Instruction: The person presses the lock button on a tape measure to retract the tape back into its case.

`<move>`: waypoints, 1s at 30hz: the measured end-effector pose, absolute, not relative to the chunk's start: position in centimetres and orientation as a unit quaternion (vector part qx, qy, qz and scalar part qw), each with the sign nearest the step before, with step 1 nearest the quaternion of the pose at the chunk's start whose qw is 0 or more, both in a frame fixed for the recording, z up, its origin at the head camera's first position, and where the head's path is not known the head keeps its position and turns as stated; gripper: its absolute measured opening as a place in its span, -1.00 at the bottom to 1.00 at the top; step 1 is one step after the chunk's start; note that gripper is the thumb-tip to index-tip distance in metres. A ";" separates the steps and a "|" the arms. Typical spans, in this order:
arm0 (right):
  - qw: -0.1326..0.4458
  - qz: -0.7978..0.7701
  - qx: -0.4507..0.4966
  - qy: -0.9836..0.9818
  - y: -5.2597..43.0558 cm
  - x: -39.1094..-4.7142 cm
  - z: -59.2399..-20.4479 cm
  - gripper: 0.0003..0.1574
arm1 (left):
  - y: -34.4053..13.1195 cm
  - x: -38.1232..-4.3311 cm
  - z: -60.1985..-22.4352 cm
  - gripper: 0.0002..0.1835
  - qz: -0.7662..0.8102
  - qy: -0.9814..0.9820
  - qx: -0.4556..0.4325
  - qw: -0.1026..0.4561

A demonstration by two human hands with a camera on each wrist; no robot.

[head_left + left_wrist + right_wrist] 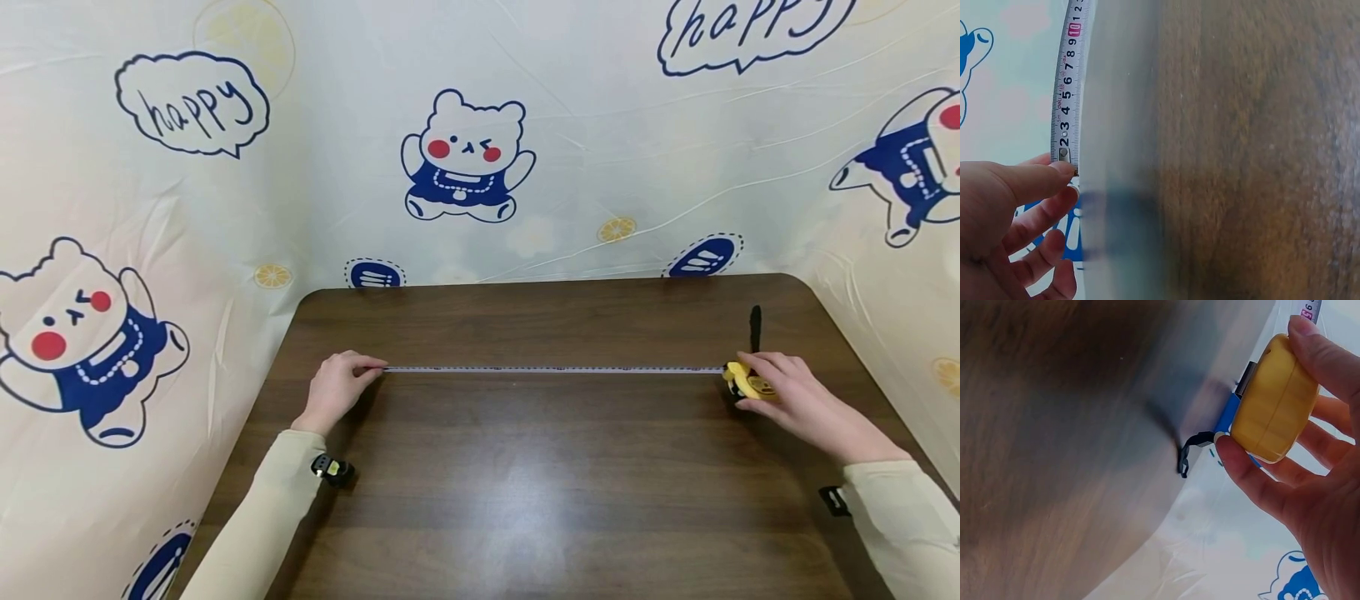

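A yellow tape measure (750, 382) sits in my right hand (802, 404), its case gripped between thumb and fingers. From it the pale tape blade (555, 370) runs straight across to the left. My left hand (341, 387) pinches the blade's end between thumb and index finger. Close up in the left wrist view, the blade (1067, 81) shows black numbers and a red 10, with the metal end hook at the thumb tip. In the right wrist view the yellow case (1277, 400) shows its side, and a black wrist strap (1192, 447) hangs from it.
A dark brown wooden table (517, 483) lies beneath both hands. Behind it and along both sides hangs a pale curtain (585, 192) printed with bears and lettering. Small black wrist devices show at both cuffs, the left one (335, 471) over the table.
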State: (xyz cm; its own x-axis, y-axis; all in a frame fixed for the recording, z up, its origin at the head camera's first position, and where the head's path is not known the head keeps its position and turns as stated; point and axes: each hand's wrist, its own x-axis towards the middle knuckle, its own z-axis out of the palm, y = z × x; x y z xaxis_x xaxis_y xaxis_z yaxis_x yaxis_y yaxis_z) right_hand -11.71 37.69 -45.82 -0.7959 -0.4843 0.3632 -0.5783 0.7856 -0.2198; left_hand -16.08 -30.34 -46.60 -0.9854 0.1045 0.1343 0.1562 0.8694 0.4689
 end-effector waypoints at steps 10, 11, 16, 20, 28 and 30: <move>0.135 0.162 0.277 -0.937 37.0 -11.9 -45.7 -0.16 | -29.7 -16.1 -46.4 -0.86 -0.246 -0.964 -0.079 0.058; 0.135 0.163 0.277 -0.937 36.9 -11.9 -45.6 -0.15 | -29.7 -16.1 -46.4 -0.86 -0.246 -0.964 -0.080 0.058; 0.129 0.161 0.278 -0.938 36.4 -12.1 -45.5 -0.15 | -29.5 -16.3 -46.3 -0.85 -0.246 -0.964 -0.087 0.055; 0.122 0.160 0.278 -0.939 35.9 -12.2 -45.4 -0.16 | -29.1 -16.4 -46.3 -0.86 -0.248 -0.963 -0.092 0.058; 0.124 0.167 0.287 -0.935 35.1 -12.4 -45.3 -0.18 | -28.6 -16.5 -46.4 -0.85 -0.250 -0.962 -0.097 0.056; 0.119 0.165 0.284 -0.937 35.0 -12.3 -45.3 -0.19 | -28.5 -16.5 -46.5 -0.85 -0.250 -0.962 -0.097 0.055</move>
State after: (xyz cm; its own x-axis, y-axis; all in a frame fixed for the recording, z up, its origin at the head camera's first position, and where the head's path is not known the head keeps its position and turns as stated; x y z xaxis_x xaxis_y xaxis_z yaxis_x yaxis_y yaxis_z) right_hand -12.32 34.96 -45.29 -0.8105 -0.4927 0.3168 -0.5713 0.7843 -0.2420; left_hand -16.47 -28.49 -46.47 -0.9752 0.1582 0.1547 0.2135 0.8566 0.4697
